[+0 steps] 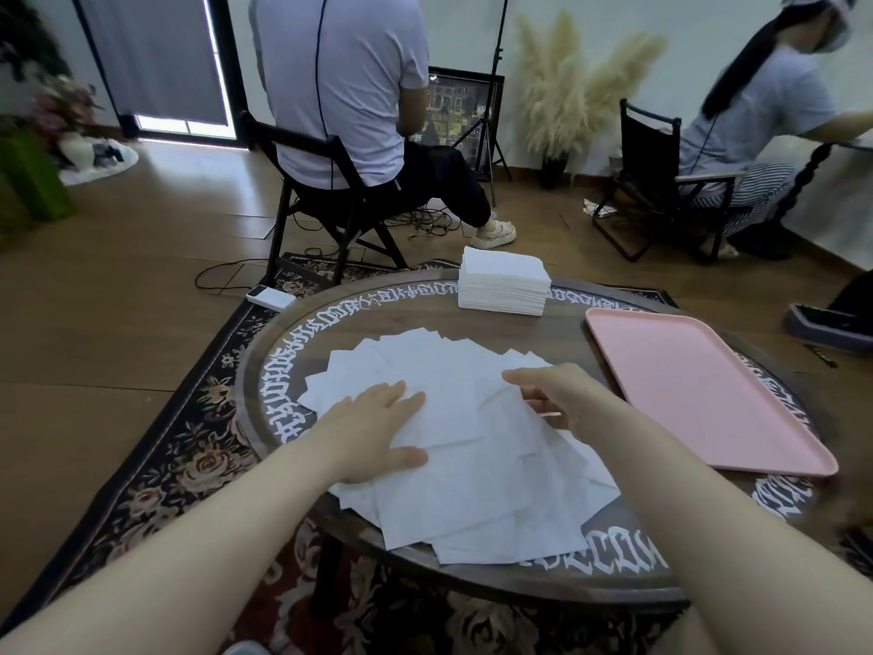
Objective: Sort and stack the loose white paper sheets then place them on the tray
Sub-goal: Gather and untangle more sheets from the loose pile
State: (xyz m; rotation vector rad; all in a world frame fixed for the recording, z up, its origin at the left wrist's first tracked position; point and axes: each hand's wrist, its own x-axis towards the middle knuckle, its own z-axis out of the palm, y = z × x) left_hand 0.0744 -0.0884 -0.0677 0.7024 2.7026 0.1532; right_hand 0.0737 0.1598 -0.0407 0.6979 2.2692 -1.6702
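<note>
1. Two bare forearms reach in from the bottom edge of the frame toward the middle.
2. The left hand [378, 427] lies flat on the sheets [472, 442], fingers straight and together, thumb out to the side; it presses and grasps nothing.
3. The right hand [562, 399] is right of centre, touching the right side of the sheets. Its fingers point left, and the thumb seems to be tucked under a lifted sheet edge; I cannot tell whether it pinches that sheet or only touches it.
4. The sheets are white and spread in a loose, overlapping fan across the middle of the frame, some hanging over the near rim of the surface [543, 323].
5. The surface is round and dark wood, with a ring of white lettering near its rim.
6. The tray [699, 385] is pink and rectangular, at centre right, just beside the sheets and not touching them. Nothing lies on it.
7. A stack [503, 286] of white paper sits squared at the far edge of the surface, above centre, well apart from the loose sheets.
8. A white device [270, 296] lies on the rug [189, 456] left of the stack.
9. At upper centre a person [345, 87] sits on a dark chair [307, 182], back to the camera.
10. At upper right another person [756, 111] sits on a second chair, facing right.
11. Pampas grass [567, 87] stands between them by the wall.
</note>
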